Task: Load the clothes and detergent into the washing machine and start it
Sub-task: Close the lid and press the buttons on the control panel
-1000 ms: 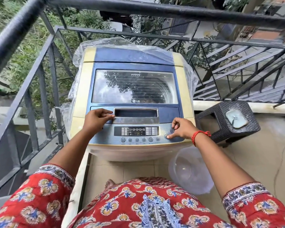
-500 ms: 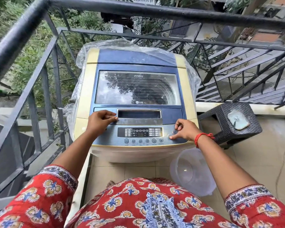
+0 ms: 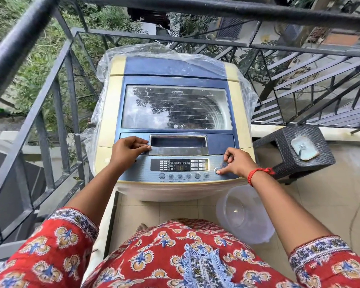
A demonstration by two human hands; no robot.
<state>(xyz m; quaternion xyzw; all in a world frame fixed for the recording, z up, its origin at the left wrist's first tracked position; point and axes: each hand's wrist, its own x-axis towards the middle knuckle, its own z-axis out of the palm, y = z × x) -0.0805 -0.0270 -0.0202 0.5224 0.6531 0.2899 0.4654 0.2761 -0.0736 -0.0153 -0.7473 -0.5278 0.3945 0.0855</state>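
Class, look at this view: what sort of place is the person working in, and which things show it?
Probably an outdoor home balcony: a black metal railing rings it, trees grow beyond, and a washing machine stands on the tiled floor.

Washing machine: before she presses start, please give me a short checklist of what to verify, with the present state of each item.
1. Lid closed flat on the washing machine: ok.
2. Display lit, so power is on: ok.
3. Clothes inside the drum: cannot tell, the glass reflects trees.
4. Detergent added: cannot tell.
5. Right hand fingertip on the lower round button: ok.
6. Left hand clear of the buttons, resting beside the lid handle: ok.
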